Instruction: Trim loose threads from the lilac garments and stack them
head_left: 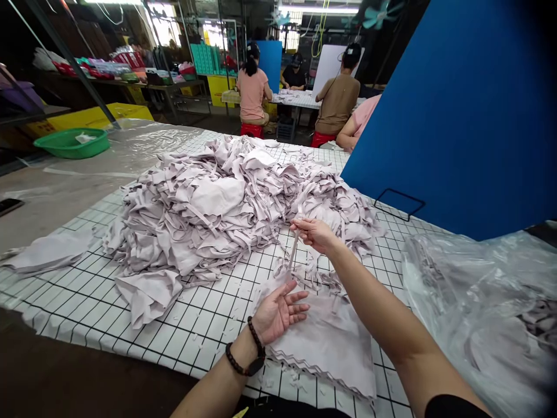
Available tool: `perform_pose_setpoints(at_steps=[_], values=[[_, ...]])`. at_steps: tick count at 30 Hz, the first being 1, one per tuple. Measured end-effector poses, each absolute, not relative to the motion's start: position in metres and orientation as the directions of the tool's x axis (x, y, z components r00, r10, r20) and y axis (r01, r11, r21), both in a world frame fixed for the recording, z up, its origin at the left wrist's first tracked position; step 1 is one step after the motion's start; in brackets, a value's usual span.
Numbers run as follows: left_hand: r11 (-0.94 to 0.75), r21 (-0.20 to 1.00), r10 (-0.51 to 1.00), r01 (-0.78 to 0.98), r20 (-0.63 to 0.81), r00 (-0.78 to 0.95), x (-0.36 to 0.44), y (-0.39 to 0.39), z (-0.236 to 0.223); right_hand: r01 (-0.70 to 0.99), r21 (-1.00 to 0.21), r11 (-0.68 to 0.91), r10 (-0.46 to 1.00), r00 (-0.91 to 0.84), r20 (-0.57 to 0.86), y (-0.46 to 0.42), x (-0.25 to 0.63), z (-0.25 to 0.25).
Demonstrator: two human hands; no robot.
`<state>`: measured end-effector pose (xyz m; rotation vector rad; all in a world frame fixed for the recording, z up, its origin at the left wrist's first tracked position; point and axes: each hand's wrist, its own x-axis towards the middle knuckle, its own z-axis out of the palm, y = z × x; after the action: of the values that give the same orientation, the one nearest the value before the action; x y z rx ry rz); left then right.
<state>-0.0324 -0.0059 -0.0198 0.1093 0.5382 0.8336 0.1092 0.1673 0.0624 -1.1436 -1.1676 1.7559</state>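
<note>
My right hand (314, 233) is raised and pinches a narrow fabric strap (294, 251), pale lilac-grey. From the fingers the strap runs down toward cloth near my other hand. Palm up, my left hand (278, 312) has its fingers spread and holds nothing; a bead bracelet circles that wrist. Under and beside it lies a flat stack of pale lilac cloth pieces (322, 342) with wavy layered edges. Beyond both hands spreads a large heap of similar cloth pieces (217, 203). A separate folded piece (150, 293) lies at the heap's near left corner.
A grid-patterned tablecloth (204, 325) covers the table, dotted with small scraps. At right are a clear plastic bag (470, 313) with cloth inside and a tall blue board (470, 116) on a wire stand. A green basin (72, 143) sits far left. Several people work beyond.
</note>
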Motion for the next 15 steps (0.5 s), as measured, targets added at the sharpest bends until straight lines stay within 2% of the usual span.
perform_pose_setpoints(at_steps=[2, 4, 6, 8, 11, 15], values=[[0.677, 0.289, 0.726, -0.677, -0.413, 0.549, -0.033, -0.006, -0.018, 0.012, -0.990, -0.141, 0.932, -0.335, -0.137, 0.155, 0.112, 0.074], [0.679, 0.277, 0.724, -0.680, -0.403, 0.560, -0.034, -0.005, -0.014, 0.207, -0.974, 0.088, 0.918, -0.396, -0.001, 0.132, 0.114, 0.080], [0.660, 0.275, 0.743, -0.699, -0.372, 0.556, -0.033, -0.006, -0.008, 0.384, -0.861, 0.332, 0.850, -0.518, 0.097, 0.105, 0.118, 0.078], [0.615, 0.300, 0.783, -0.729, -0.342, 0.520, -0.032, -0.007, -0.001, 0.476, -0.712, 0.516, 0.770, -0.622, 0.142, 0.081, 0.123, 0.071], [0.548, 0.389, 0.834, -0.741, -0.326, 0.445, -0.028, -0.010, 0.005, 0.539, -0.579, 0.611, 0.732, -0.663, 0.155, 0.060, 0.132, 0.059], [0.533, 0.549, 0.846, -0.644, -0.345, 0.406, -0.023, -0.013, 0.003, 0.600, -0.522, 0.607, 0.764, -0.621, 0.175, 0.058, 0.139, 0.050]])
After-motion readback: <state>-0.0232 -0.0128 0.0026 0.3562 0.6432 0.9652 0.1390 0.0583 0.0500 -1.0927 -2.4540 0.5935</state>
